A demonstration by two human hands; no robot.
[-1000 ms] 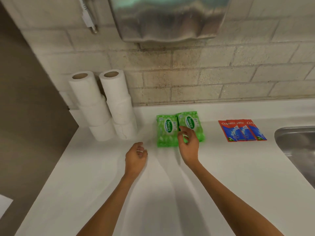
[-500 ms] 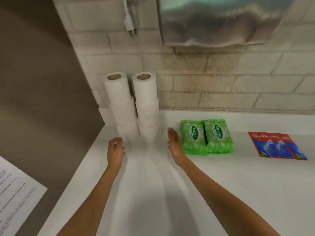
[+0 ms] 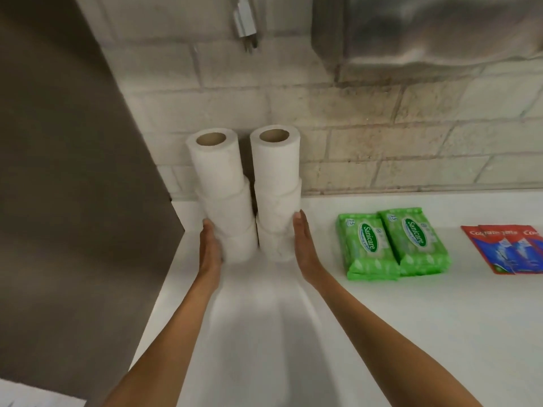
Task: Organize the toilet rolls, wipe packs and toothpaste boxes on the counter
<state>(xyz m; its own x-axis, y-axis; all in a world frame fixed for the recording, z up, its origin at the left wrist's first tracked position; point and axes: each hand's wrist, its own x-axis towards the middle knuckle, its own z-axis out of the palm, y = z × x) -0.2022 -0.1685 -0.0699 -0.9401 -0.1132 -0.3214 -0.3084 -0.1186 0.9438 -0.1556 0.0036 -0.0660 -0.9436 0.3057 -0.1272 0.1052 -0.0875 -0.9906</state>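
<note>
Two stacks of white toilet rolls stand against the brick wall, each three high: the left stack (image 3: 219, 183) and the right stack (image 3: 277, 177). My left hand (image 3: 210, 248) lies flat against the outer side of the left stack's lower rolls. My right hand (image 3: 304, 245) presses flat on the outer side of the right stack. Both hands have straight fingers and bracket the two stacks between them. Two green Sanicare wipe packs (image 3: 393, 245) lie side by side to the right. Red and blue toothpaste boxes (image 3: 508, 249) lie further right, cut by the frame edge.
The white counter (image 3: 411, 333) ends at its left edge beside a dark brown panel (image 3: 64, 186). A steel dispenser (image 3: 426, 27) hangs on the wall above, with a grey plug (image 3: 245, 23) to its left. A sheet of paper (image 3: 32, 395) shows at the bottom left.
My hands moved forward from the counter surface onto the sides of the two roll stacks. The view swung left and closer, so the packs and boxes shifted right.
</note>
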